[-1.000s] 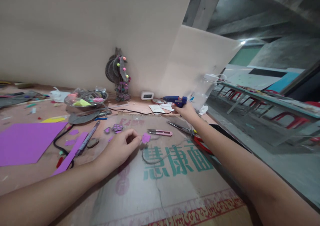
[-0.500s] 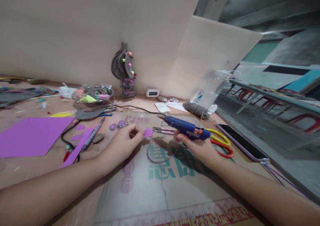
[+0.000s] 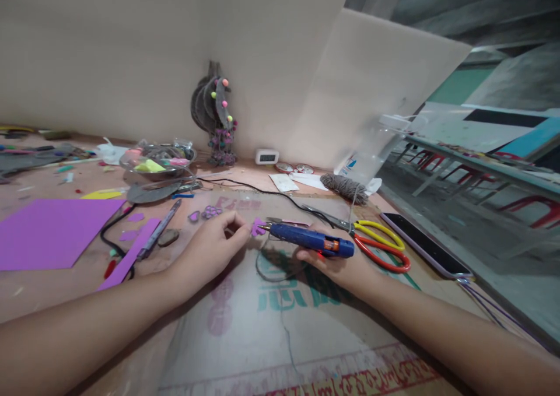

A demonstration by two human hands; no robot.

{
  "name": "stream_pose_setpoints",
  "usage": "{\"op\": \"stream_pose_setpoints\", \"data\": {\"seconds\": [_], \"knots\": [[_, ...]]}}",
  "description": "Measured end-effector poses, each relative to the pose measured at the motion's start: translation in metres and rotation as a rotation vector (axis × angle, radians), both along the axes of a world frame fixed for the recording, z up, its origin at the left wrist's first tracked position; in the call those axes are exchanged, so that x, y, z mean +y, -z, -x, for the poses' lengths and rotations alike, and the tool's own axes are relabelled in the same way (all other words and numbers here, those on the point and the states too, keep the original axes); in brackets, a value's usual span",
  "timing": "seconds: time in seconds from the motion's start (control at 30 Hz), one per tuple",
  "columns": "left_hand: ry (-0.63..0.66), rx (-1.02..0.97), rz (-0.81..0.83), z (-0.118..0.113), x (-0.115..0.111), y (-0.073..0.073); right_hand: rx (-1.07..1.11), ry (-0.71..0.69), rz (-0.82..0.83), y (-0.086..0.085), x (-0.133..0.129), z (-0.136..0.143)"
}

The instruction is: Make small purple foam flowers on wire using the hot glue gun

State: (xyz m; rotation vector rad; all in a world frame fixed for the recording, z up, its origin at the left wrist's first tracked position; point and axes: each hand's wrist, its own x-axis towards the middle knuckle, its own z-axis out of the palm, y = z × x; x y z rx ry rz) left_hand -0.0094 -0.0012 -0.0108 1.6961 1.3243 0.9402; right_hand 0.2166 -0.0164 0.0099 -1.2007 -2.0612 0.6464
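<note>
Between thumb and finger, my left hand (image 3: 219, 239) pinches a small purple flower shape (image 3: 257, 227) above the cardboard sheet. My right hand (image 3: 335, 262) is wrapped round a blue glue gun (image 3: 306, 238), whose metal tip points left and lies at the flower's face; whether it touches cannot be made out. Behind the gun are tweezers (image 3: 280, 220), partly hidden. A thin grey cord (image 3: 271, 279) loops on the cardboard (image 3: 245, 349) below the two hands. Small purple pieces with dark outlines (image 3: 212, 211) lie just beyond my left hand.
Purple sheet (image 3: 56, 232), purple strip (image 3: 131, 256), pen (image 3: 161, 230) and stone (image 3: 168, 237) lie left. Scissors (image 3: 385, 250), a phone (image 3: 424, 244) and grey yarn (image 3: 345, 188) lie right. At the back stand a bowl (image 3: 157, 165), a small clock (image 3: 266, 157) and a hanging ornament (image 3: 210, 107).
My right hand has brought the glue gun left and slightly down, so its tip is now at the flower. More of the scissors shows. My left hand has barely moved.
</note>
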Motion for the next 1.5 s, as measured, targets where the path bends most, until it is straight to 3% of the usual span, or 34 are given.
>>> {"op": "stream_pose_setpoints", "data": {"seconds": [0.87, 1.5], "knots": [[0.027, -0.037, -0.02, -0.0017, -0.001, -0.0018, -0.148, 0.016, -0.065, 0.0077, 0.0036, -0.0022], [0.034, -0.023, -0.031, -0.0009, -0.0008, -0.002, -0.123, 0.017, -0.04, 0.0057, 0.0034, -0.0002]]}}
